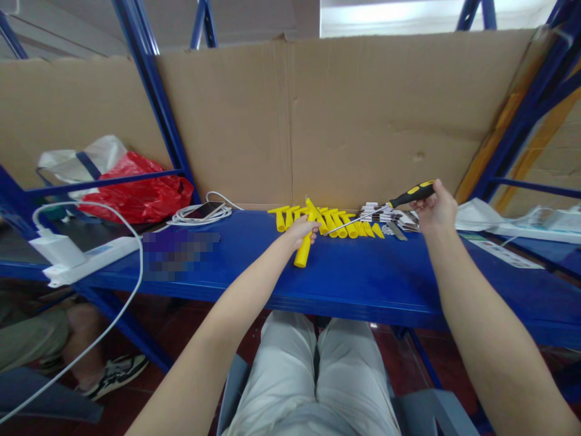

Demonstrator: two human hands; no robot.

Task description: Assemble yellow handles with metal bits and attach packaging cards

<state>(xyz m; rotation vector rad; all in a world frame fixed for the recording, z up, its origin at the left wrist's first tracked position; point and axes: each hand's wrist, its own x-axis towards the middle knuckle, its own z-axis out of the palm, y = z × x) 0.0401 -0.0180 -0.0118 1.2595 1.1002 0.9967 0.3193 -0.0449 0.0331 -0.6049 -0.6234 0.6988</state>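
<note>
My left hand (305,232) is closed round a yellow plastic scraper handle (301,255), its wide head pointing away from me and its round grip toward me. In my right hand (438,209) is a screwdriver (411,195) with a black and yellow grip, held by the end of that grip. Its long shaft slants down to the left, and the tip is close to my left thumb; whether it touches the handle I cannot tell. Behind lie a row of similar yellow handles (338,230), several yellow wedge-shaped pieces (377,231), small metal parts (387,230) and a flat metal blade (398,232).
Cardboard (363,121) walls the back of the blue table (354,272). On the left are a red plastic bag (140,191), a coiled white cable (200,215), a phone and a power strip (91,260). Another person's leg and shoe (115,372) show at lower left.
</note>
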